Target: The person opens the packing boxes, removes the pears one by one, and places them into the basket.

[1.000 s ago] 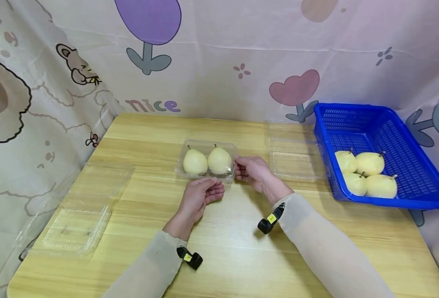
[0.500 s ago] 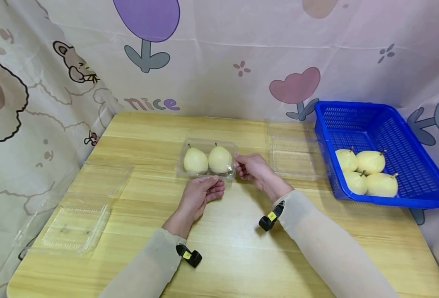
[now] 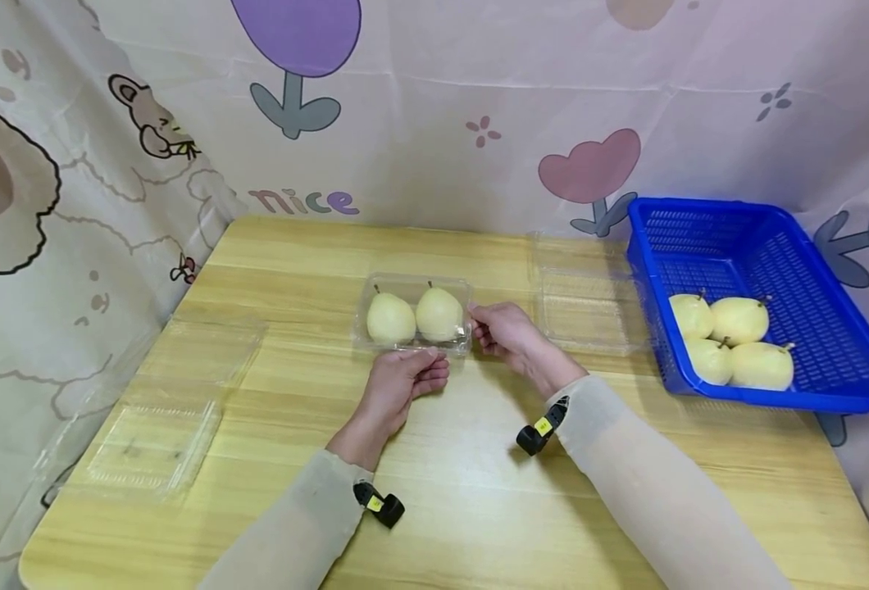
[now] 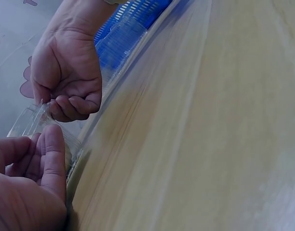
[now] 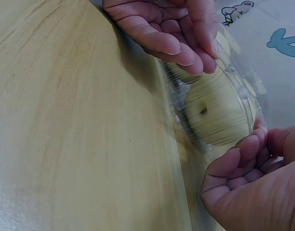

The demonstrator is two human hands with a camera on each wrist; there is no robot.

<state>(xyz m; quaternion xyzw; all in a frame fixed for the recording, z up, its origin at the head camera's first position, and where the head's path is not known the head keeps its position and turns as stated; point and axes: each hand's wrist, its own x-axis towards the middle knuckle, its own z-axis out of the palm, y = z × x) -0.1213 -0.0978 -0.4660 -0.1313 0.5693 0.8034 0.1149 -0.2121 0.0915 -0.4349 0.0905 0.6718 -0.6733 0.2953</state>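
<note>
A clear plastic clamshell container (image 3: 364, 338) with its lid down stands mid-table, holding two pale yellow pears (image 3: 390, 318). My left hand (image 3: 393, 387) is at its front side, thumb and fingers pinching the rim. At the right front corner my right hand (image 3: 510, 334) pinches the rim between thumb and forefinger, other fingers curled below. The right wrist view shows a pear (image 5: 217, 113) through the ribbed wall, between my left hand (image 5: 159, 33) and right hand (image 5: 262, 178). In the left wrist view my right hand (image 4: 70, 72) grips the edge above my left hand (image 4: 32, 183).
An open clear clamshell (image 3: 150, 447) lies at the left table edge. Another open clear clamshell (image 3: 585, 307) lies right of the hands, against a blue basket (image 3: 840, 324) with several pears (image 3: 739, 319). A printed curtain (image 3: 434, 156) hangs behind the wooden table (image 3: 479, 508).
</note>
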